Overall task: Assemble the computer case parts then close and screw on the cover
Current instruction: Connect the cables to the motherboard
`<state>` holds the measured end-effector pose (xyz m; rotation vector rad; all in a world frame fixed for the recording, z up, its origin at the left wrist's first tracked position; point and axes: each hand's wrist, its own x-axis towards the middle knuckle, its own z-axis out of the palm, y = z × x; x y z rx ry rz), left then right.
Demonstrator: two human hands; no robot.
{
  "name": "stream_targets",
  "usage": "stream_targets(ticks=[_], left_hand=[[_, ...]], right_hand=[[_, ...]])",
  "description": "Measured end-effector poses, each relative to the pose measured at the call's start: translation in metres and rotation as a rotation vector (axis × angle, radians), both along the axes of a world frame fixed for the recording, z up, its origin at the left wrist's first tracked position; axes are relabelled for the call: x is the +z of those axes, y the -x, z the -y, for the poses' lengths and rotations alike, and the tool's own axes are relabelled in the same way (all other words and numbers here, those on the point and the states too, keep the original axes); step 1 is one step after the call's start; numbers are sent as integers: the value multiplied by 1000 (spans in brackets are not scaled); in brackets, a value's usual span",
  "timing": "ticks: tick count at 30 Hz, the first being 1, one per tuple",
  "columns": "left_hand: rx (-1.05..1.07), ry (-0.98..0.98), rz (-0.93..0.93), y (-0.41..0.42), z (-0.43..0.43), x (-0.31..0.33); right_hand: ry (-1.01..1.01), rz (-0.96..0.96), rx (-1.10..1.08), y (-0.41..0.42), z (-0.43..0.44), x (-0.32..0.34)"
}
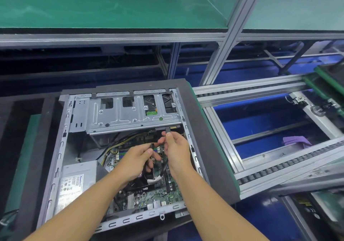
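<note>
The computer case (61, 147) lies open in the middle of the dark pallet (206, 138), with its drive cage (121, 114) toward the pallet's far edge and its power supply (74, 181) toward the near left corner. Above the motherboard (158, 194), the right hand (176, 147) pinches a black connector (168, 130) just beside the cage. The left hand (135, 158) curls round a black cable (151, 145).

In the case (61, 147), the drive cage (121, 114) lies at the back. The power supply (74, 183) sits front-left, the board (158, 194) front-right.
</note>
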<state>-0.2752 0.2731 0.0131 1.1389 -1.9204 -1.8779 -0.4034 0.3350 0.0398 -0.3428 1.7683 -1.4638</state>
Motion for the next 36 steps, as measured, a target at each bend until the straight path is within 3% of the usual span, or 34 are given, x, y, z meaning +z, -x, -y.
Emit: stream_targets(ticks=[19, 28, 33, 36], left_hand=[[14, 26, 50, 2, -12, 16], [64, -99, -31, 3, -6, 10], [104, -166, -78, 1, -2, 5], [123, -203, -119, 1, -2, 3]], right_hand=[[12, -25, 14, 4, 11, -8], [-12, -72, 80, 5, 10, 1], [-162, -58, 87, -1, 1, 13], [-244, -167, 139, -9, -12, 22]])
